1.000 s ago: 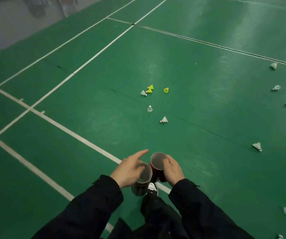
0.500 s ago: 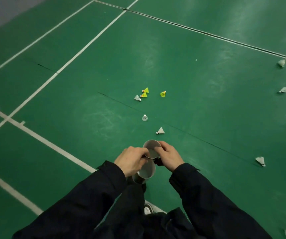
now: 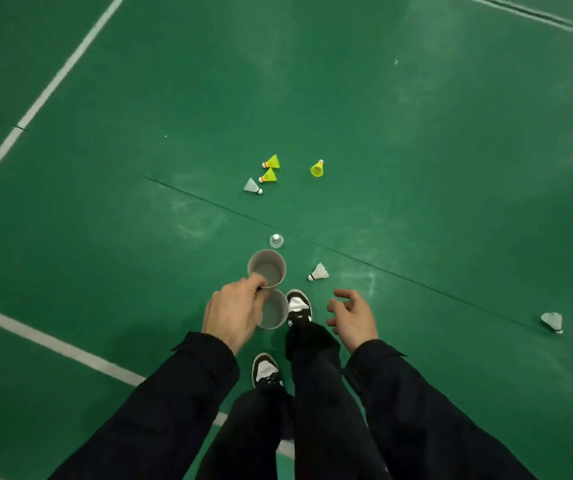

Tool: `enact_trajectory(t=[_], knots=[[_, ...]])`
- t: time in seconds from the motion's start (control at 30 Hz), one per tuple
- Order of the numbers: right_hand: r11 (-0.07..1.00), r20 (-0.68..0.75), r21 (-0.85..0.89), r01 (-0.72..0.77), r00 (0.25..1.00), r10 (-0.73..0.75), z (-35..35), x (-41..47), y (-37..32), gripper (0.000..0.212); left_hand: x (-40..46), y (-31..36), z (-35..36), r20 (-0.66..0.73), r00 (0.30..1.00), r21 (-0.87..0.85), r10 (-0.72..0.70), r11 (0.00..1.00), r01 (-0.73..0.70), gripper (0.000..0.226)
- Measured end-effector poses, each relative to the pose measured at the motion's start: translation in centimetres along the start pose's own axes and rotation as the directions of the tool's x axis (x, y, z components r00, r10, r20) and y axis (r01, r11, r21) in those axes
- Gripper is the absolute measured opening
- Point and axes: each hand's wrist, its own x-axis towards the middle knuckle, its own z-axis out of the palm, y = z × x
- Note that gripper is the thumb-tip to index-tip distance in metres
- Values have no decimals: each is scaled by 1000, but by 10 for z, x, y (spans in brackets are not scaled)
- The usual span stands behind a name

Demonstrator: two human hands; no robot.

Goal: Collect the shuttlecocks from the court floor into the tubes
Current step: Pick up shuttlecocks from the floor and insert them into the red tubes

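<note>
- Holding both tubes in one grip looked like the main risk: left hand (image 3: 231, 315) was closed around the two tubes together, just left of frame centre, so either could slip or tip when the person bent down.
- Upper tube (image 3: 266, 268) and lower tube (image 3: 273, 314) touched side by side, open mouths facing the camera. Both insides read pale and bare as far down as was visible; no shuttlecocks seen in either.
- Forward shoe (image 3: 298, 305) sat just below the nearest white shuttlecock (image 3: 318, 272); a careless step could have crushed or kicked it.
- Upright white shuttlecock (image 3: 276, 241) stood just above the upper tube's rim.
- Right hand (image 3: 351, 315) was half open, fingers curled, holding nothing, right of centre.
- Upper-centre cluster, one white (image 3: 252, 186) and three yellow shuttlecocks (image 3: 271, 162), all lay on the court floor (image 3: 451, 168).
- Another white one (image 3: 552, 321) lay far right; strays at the right edge could be missed.
</note>
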Motion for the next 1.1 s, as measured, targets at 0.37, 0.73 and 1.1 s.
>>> enact_trajectory(t=[0.37, 0.73, 1.1], knots=[[958, -131, -272, -86, 990, 51, 127, 374, 169, 43, 253, -139, 224, -38, 993, 54, 113, 992, -111, 12], [830, -150, -149, 537, 818, -556, 165, 406, 157, 10, 301, -195, 317, 163, 973, 259, 161, 945, -200, 22], [172, 500, -604, 778, 538, -678, 203, 395, 112, 31, 300, -211, 317, 26, 961, 249, 275, 929, -273, 36]])
